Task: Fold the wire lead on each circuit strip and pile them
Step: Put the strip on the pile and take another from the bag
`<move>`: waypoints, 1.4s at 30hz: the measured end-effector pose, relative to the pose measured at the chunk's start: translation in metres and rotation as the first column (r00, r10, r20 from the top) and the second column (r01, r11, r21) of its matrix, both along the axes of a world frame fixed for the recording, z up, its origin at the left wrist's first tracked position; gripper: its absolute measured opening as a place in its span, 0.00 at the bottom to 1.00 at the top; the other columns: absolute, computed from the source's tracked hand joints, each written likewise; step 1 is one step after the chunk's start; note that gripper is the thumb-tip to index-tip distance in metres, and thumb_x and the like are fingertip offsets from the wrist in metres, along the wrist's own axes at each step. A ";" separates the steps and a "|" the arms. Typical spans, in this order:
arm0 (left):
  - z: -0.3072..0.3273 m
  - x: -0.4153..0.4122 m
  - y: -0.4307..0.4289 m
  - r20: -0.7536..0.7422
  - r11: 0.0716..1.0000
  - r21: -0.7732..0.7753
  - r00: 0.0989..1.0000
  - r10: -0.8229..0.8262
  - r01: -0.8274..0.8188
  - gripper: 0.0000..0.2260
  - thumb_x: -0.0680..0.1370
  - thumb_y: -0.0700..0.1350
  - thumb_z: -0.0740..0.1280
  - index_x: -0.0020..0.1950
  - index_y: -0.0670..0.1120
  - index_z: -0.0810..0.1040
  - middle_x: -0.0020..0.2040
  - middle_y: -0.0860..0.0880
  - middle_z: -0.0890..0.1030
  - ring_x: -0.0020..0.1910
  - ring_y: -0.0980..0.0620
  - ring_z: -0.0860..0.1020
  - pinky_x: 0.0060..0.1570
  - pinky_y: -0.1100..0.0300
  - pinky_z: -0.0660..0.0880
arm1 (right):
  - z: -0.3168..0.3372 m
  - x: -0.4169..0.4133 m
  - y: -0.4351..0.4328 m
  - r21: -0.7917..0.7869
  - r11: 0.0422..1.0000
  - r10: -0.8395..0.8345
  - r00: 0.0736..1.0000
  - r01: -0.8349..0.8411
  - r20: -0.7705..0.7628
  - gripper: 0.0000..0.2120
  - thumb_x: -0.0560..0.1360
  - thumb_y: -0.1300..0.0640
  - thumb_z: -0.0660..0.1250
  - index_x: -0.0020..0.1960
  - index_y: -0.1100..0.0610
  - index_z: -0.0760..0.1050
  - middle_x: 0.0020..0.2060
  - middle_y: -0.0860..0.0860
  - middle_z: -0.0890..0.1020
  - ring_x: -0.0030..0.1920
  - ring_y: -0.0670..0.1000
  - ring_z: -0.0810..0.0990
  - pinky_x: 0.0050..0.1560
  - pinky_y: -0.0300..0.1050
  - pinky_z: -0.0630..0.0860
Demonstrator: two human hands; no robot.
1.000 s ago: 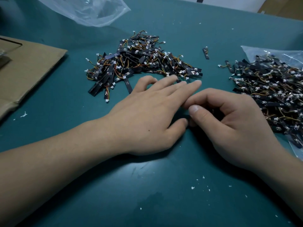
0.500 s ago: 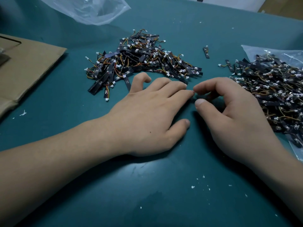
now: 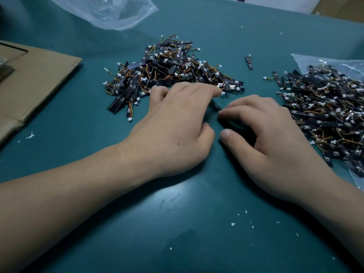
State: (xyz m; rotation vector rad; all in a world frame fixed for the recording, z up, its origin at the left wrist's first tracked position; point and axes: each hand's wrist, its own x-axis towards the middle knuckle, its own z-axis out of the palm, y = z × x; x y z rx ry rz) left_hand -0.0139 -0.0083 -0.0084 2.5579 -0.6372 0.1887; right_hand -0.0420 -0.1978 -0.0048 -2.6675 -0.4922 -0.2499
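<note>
Underneath everything lay the green table [image 3: 197,233], its near and side edges cut off by the frame. A flat sheet of cardboard [image 3: 39,79] ran off the left edge, and a clear plastic bag [image 3: 110,12] was cropped at the top. The right pile [image 3: 325,115] of circuit strips, a tangle too dense to count, spilled out of view on the right over a second clear bag [image 3: 307,60]. The centre pile [image 3: 167,66] sat beyond the hands, black strips with orange and yellow leads and white plugs. The left hand [image 3: 173,133] lay knuckles up, its curled fingertips at the near edge of that pile and hiding whatever was under them, so I could not tell whether it gripped a strip. The right hand [image 3: 275,148], close beside it, arched over a patch of shadow with fingers bent and its thumb [image 3: 226,134] apart from the forefinger; its hold could not be made out either. One lone strip [image 3: 249,62] lay apart between the piles. A dark sliver [image 3: 216,105] showed between the two forefingers, too blurred to name. White crumbs [image 3: 233,224] dotted the near table.
</note>
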 end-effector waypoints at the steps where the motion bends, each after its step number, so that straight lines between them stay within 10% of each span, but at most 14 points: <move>1: 0.001 0.000 0.000 0.005 1.000 0.014 1.000 -0.003 0.003 0.24 0.74 0.49 0.59 0.72 0.56 0.70 0.67 0.60 0.75 0.70 0.57 0.68 0.64 0.55 0.56 | 0.001 -0.001 0.000 0.042 0.999 0.008 1.000 -0.008 0.020 0.14 0.77 0.48 0.65 0.60 0.51 0.81 0.55 0.45 0.81 0.59 0.51 0.76 0.64 0.57 0.70; 11: 0.001 0.000 0.000 0.066 0.971 -0.235 0.998 -0.025 0.040 0.12 0.79 0.46 0.67 0.62 0.57 0.77 0.44 0.61 0.79 0.46 0.60 0.74 0.61 0.48 0.66 | -0.001 0.000 -0.001 0.102 0.993 -0.068 0.997 0.065 0.030 0.08 0.77 0.48 0.65 0.52 0.46 0.82 0.46 0.45 0.80 0.51 0.52 0.76 0.58 0.60 0.72; 18: 0.004 0.002 0.000 0.055 0.918 -0.384 0.995 -0.081 0.096 0.09 0.80 0.40 0.68 0.59 0.50 0.80 0.44 0.58 0.79 0.39 0.51 0.77 0.41 0.69 0.70 | 0.001 0.001 -0.001 0.138 0.987 -0.077 0.997 0.077 -0.006 0.07 0.80 0.45 0.60 0.46 0.42 0.75 0.43 0.41 0.78 0.49 0.48 0.74 0.56 0.54 0.70; 27: 0.006 0.009 0.003 -0.038 0.859 -0.511 0.998 -0.049 0.023 0.03 0.78 0.44 0.72 0.50 0.52 0.83 0.36 0.61 0.79 0.34 0.53 0.76 0.36 0.70 0.70 | 0.001 0.001 -0.006 0.290 0.952 -0.098 0.995 0.097 -0.012 0.14 0.83 0.48 0.61 0.41 0.50 0.74 0.33 0.39 0.77 0.35 0.40 0.75 0.36 0.30 0.66; 37: 0.006 0.009 0.005 -0.115 0.842 -0.531 0.975 -0.189 0.101 0.04 0.77 0.43 0.71 0.49 0.50 0.84 0.37 0.61 0.81 0.35 0.59 0.76 0.36 0.70 0.70 | 0.001 0.000 -0.006 0.279 0.958 -0.061 0.998 0.065 -0.022 0.15 0.82 0.46 0.60 0.39 0.50 0.74 0.34 0.44 0.77 0.35 0.43 0.74 0.35 0.34 0.67; 42: 0.008 0.012 0.008 -0.165 0.733 -0.667 0.933 -0.320 0.133 0.07 0.75 0.37 0.73 0.49 0.49 0.82 0.39 0.57 0.83 0.36 0.60 0.78 0.41 0.66 0.74 | 0.004 -0.002 -0.003 0.131 0.968 0.216 0.976 -0.214 -0.001 0.11 0.83 0.49 0.60 0.44 0.50 0.74 0.36 0.41 0.74 0.39 0.45 0.73 0.43 0.41 0.69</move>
